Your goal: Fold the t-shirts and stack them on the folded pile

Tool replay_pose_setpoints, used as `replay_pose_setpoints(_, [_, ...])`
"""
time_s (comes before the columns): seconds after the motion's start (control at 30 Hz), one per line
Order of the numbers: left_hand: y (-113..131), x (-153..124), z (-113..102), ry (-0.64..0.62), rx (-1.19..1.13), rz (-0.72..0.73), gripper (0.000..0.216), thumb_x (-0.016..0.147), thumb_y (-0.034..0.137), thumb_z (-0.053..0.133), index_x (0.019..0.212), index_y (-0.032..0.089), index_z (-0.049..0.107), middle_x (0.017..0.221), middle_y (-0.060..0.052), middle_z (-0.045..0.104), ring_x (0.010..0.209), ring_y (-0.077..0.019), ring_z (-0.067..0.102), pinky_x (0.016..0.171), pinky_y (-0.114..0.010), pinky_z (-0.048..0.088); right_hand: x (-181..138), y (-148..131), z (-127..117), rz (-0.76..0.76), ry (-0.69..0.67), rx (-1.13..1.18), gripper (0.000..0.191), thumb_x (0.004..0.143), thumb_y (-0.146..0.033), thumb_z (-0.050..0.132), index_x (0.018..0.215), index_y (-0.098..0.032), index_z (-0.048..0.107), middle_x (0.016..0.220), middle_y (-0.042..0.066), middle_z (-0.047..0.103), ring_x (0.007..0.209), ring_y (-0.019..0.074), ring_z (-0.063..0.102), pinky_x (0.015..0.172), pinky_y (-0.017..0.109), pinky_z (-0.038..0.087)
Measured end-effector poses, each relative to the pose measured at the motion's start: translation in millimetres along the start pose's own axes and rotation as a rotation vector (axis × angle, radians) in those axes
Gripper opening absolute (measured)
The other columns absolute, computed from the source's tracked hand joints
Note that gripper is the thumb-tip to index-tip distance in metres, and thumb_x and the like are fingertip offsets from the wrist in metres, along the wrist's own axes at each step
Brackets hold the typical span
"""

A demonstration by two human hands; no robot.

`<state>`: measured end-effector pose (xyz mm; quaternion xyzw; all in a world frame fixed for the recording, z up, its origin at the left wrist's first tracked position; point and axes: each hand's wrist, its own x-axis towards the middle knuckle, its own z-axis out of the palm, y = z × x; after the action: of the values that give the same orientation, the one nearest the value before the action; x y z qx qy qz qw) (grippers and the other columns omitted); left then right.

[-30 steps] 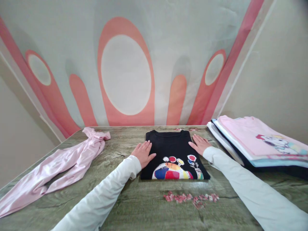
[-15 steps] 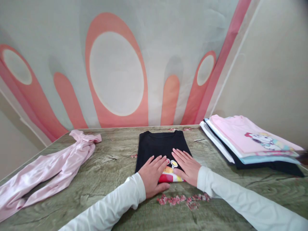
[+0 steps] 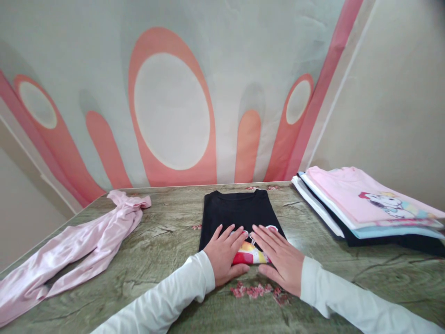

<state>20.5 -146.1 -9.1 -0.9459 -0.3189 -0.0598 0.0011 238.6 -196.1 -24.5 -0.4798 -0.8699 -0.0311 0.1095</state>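
Note:
A black T-shirt (image 3: pixel 239 208) lies folded into a rectangle on the table, its neckline toward the far edge. Its colourful print, red, yellow and white, shows at the near end between my hands. My left hand (image 3: pixel 225 255) rests flat on the shirt's near left part, fingers stretched out and thumb pointing right. Flat on the near right part lies my right hand (image 3: pixel 280 257), fingers extended and its thumb beyond the shirt's near edge. Neither hand grips the cloth. Part of the print is hidden under the fingers.
Pink pants (image 3: pixel 83 250) lie loosely stretched along the left of the table. At the right is a stack of folded shirts, a pink T-shirt (image 3: pixel 361 185) with a cartoon dog on top. The wood-patterned table (image 3: pixel 163 273) meets a painted wall (image 3: pixel 229 60) behind.
My right hand has slid toward me and slightly right, to the black T-shirt's near right edge. My left hand stays on the cloth. The whole view has shifted a little.

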Motion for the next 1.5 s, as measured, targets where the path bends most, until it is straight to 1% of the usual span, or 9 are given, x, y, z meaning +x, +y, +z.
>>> replay_pose_setpoints(0.17, [-0.9,0.5,-1.1,0.014,-0.016,0.007,0.074,0.077,0.067,0.029,0.134,0.02,0.028,0.139,-0.007,0.031,0.127,-0.0271,0.022,0.103,-0.05,0.009,1.0,-9.6,-1.3,-0.122,-0.07,0.058,0.063,0.084,-0.052,0.035,0.137,-0.023,0.021,0.144,0.003,0.02,0.131,0.0226,0.015,0.106,0.046,0.014])
replay_pose_setpoints(0.43, [-10.0,-1.0,-2.5,-0.002,-0.042,-0.057,0.07,0.077,0.068,0.027,0.134,0.027,0.028,0.139,-0.004,0.03,0.128,-0.0289,0.021,0.1,-0.056,0.012,-9.1,-8.5,-6.1,-0.103,-0.119,0.132,0.071,0.082,-0.058,0.033,0.139,-0.021,0.014,0.144,0.006,0.017,0.132,0.025,0.011,0.106,0.048,0.007])
replay_pose_setpoints(0.57, [-24.5,0.0,-1.0,0.008,-0.03,-0.119,0.061,0.082,0.061,0.026,0.132,0.027,0.033,0.14,-0.004,0.028,0.128,-0.0284,0.02,0.1,-0.054,0.016,-8.3,-0.2,-9.1,-0.072,-0.142,0.216,0.069,0.084,-0.056,0.029,0.139,-0.02,0.011,0.145,0.006,0.015,0.131,0.0227,0.015,0.106,0.043,0.015])
replay_pose_setpoints(0.7, [-31.9,0.6,1.6,0.041,-0.027,-0.112,0.06,0.082,0.059,0.029,0.132,0.025,0.034,0.14,-0.006,0.029,0.128,-0.027,0.021,0.101,-0.05,0.017,10.3,16.4,-7.2,0.029,-0.096,0.271,0.068,0.086,-0.053,0.026,0.14,-0.015,0.009,0.145,0.008,0.011,0.131,0.0201,0.017,0.104,0.037,0.024])
replay_pose_setpoints(0.83, [-30.6,-0.8,5.5,0.056,-0.019,-0.103,0.061,0.081,0.059,0.032,0.131,0.025,0.035,0.14,-0.006,0.028,0.129,-0.0271,0.021,0.102,-0.049,0.017,46.4,32.4,5.3,0.046,-0.121,0.169,0.068,0.084,-0.057,0.026,0.137,-0.015,0.023,0.144,0.008,0.017,0.131,0.0219,0.018,0.105,0.041,0.02])
replay_pose_setpoints(0.93, [-35.8,-0.4,8.3,0.048,-0.026,-0.088,0.062,0.081,0.06,0.032,0.132,0.023,0.035,0.141,-0.007,0.027,0.129,-0.0268,0.021,0.102,-0.048,0.02,73.7,49.4,17.0,0.061,-0.102,0.079,0.068,0.083,-0.059,0.024,0.136,-0.016,0.026,0.143,0.008,0.02,0.131,0.0218,0.016,0.106,0.043,0.015])
replay_pose_setpoints(1.17, [-95.7,17.5,10.9,0.066,-0.01,-0.135,0.054,0.089,0.047,0.026,0.133,0.017,0.031,0.14,-0.01,0.027,0.128,-0.02,0.024,0.103,-0.041,0.02,99.3,87.8,38.7,0.227,-0.013,-0.01,0.068,0.084,-0.06,0.02,0.137,-0.017,0.024,0.144,0.008,0.017,0.132,0.0215,0.013,0.105,0.044,0.016])
replay_pose_setpoints(1.3, [-124.9,37.2,13.7,0.055,-0.029,-0.125,0.054,0.087,0.05,0.027,0.133,0.02,0.031,0.14,-0.007,0.029,0.129,-0.0198,0.024,0.104,-0.042,0.018,96.9,89.3,42.0,0.201,-0.014,0.009,0.066,0.084,-0.059,0.019,0.136,-0.019,0.025,0.144,0.007,0.018,0.131,0.0208,0.015,0.105,0.043,0.018])
replay_pose_setpoints(1.5, [-149.0,67.7,24.1,0.129,-0.164,-0.189,0.051,0.087,0.046,0.032,0.132,0.021,0.033,0.139,-0.007,0.031,0.128,-0.0186,0.026,0.105,-0.041,0.016,96.9,90.8,43.2,0.201,-0.022,0.013,0.065,0.084,-0.059,0.02,0.136,-0.021,0.027,0.144,0.006,0.019,0.131,0.0219,0.017,0.104,0.045,0.019])
